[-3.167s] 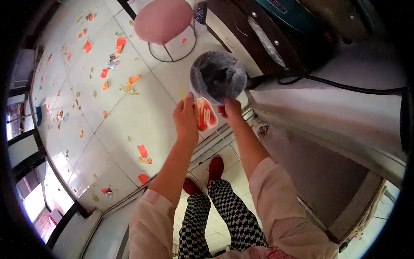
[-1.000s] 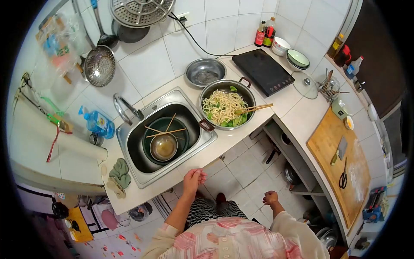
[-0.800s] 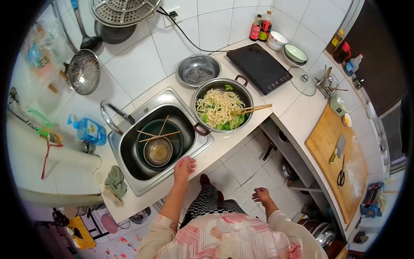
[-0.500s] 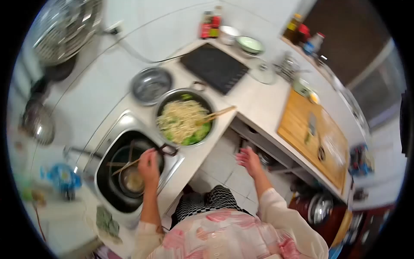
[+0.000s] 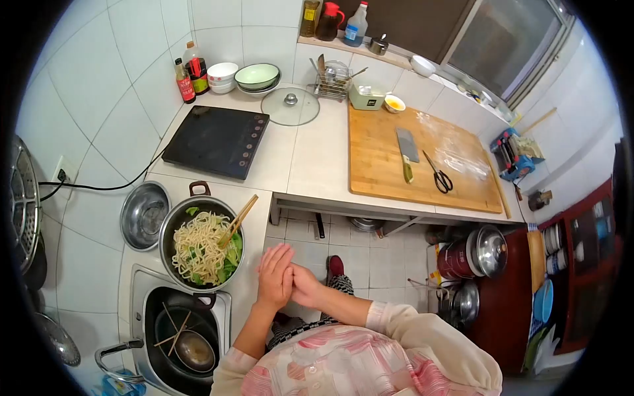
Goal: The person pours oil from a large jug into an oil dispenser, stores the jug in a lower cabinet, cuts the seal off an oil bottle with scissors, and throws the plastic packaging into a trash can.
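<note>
My left hand [image 5: 273, 277] and my right hand [image 5: 305, 286] meet in front of my body, touching each other beside the counter edge. The left fingers are stretched out; most of the right fingers are hidden behind the left hand. No object shows in either. Nearest to them is a two-handled pot [image 5: 166, 254] on the counter, filled with pale noodles [image 5: 198, 244] and green leaves [image 5: 230, 263]. A pair of wooden chopsticks [image 5: 241, 218] leans in it over the rim. An empty metal bowl [image 5: 144, 214] stands just behind the pot.
The sink [image 5: 223, 323] holds a bowl [image 5: 195, 351] and thin sticks. An induction cooker [image 5: 214, 142] and glass lid [image 5: 290, 109] lie farther back. On the cutting board [image 5: 376, 145] are a cleaver [image 5: 406, 148] and scissors [image 5: 439, 175]. Below the counter is tiled floor [image 5: 304, 254].
My left hand has left the space over the sink, and my right hand has come in from the right; they now touch. My view has turned and become sharper.
</note>
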Tool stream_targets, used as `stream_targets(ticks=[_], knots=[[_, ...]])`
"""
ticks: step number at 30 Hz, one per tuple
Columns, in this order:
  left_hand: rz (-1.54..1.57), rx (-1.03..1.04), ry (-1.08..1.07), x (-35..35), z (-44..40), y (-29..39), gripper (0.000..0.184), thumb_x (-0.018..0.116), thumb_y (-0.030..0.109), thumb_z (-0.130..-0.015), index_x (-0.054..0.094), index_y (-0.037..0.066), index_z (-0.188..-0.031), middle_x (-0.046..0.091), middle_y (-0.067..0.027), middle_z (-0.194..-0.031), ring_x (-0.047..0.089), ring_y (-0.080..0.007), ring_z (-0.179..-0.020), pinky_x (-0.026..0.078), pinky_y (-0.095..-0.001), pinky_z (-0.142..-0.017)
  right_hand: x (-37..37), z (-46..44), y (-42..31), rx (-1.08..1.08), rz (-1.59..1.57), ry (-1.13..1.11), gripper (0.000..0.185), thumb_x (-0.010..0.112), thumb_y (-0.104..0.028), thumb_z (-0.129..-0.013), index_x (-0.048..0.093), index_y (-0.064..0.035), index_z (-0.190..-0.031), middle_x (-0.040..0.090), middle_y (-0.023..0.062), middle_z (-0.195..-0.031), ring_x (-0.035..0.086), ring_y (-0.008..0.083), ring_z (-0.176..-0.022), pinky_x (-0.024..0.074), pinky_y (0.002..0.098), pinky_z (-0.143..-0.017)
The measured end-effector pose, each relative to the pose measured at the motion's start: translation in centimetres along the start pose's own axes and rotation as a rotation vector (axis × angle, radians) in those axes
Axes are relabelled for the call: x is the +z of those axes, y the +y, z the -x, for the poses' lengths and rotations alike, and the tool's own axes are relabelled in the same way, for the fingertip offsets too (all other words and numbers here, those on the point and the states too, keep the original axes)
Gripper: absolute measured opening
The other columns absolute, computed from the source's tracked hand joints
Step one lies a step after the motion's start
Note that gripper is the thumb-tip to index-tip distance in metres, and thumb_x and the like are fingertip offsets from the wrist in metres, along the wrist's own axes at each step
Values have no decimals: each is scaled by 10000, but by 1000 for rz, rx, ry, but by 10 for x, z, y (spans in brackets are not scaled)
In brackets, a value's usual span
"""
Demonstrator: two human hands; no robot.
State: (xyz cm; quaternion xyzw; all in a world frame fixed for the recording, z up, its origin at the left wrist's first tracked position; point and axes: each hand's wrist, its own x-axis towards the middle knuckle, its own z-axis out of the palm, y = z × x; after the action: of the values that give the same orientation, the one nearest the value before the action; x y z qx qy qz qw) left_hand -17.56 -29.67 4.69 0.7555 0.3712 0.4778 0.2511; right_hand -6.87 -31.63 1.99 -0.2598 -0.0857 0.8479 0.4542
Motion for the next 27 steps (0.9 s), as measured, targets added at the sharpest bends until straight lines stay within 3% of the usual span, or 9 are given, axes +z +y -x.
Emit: stream_targets(ticks=[1,4,5,8,14,19,22,24,27], knots=[[-99,-17,-59,8,-3,-7,331,489,220,-908,623,43,-1152,588,-195,-1225,509,-379,-1197,323,-517,-1042,-16,2,-8,4,5,182,381,459,-319,-985,520,-45,-1243,607,72,-1149,563,208,-1082,417,390,-992],[-97,-236,-148,45,2,-33,325,543,214,-903,606,27,-1162,618,-195,-1144,559,-369,-1106,407,-471,-963,-52,25,-63,111,120,36,393,466,-327,-984,527,-32,-1236,586,97,-1209,550,212,-1122,447,387,-965],[18,-423,-172,62,5,-42,337,580,209,-895,591,16,-1171,632,-193,-1096,587,-372,-1041,454,-449,-906,-48,34,-89,115,250,116,361,503,-312,-973,555,-22,-1182,620,118,-1136,609,215,-1017,508,384,-870],[-3,-528,-237,99,19,-71,309,593,187,-901,593,-11,-1139,647,-212,-1034,627,-364,-924,501,-403,-801,-98,44,-157,108,457,263,326,530,-281,-963,581,-10,-1137,661,116,-1022,651,215,-876,545,349,-749],[-51,-787,-198,132,-2,-68,260,599,179,-908,626,-8,-1087,675,-189,-967,671,-276,-861,518,-356,-752,-253,67,-328,-534,1454,754,188,561,-169,-940,624,-8,-1014,636,38,-797,597,109,-656,506,256,-560],[-66,-871,-85,153,-31,-68,266,597,175,-910,626,-6,-1103,684,-175,-949,676,-264,-843,518,-335,-752,-333,70,-440,-643,1496,912,161,573,-159,-930,609,-3,-942,607,33,-747,581,95,-649,477,229,-514],[-48,-876,-60,163,-46,-67,259,592,165,-911,627,-7,-1102,685,-166,-945,674,-256,-839,516,-331,-753,-330,68,-469,-618,1353,1062,143,607,-131,-870,618,12,-865,610,121,-676,581,213,-615,475,332,-606],[-19,-866,-84,170,-55,-65,255,589,161,-912,628,-6,-1100,685,-162,-948,671,-249,-844,514,-331,-757,-296,80,-478,-715,1737,1171,121,601,-113,-860,612,8,-867,624,151,-712,604,286,-645,484,368,-630],[-45,-853,-114,164,-65,-66,244,589,144,-905,636,-11,-1088,678,-160,-957,657,-226,-857,505,-320,-765,-298,112,-497,-671,1856,1332,170,608,-123,-844,592,-16,-976,621,185,-887,613,359,-790,491,422,-706]])
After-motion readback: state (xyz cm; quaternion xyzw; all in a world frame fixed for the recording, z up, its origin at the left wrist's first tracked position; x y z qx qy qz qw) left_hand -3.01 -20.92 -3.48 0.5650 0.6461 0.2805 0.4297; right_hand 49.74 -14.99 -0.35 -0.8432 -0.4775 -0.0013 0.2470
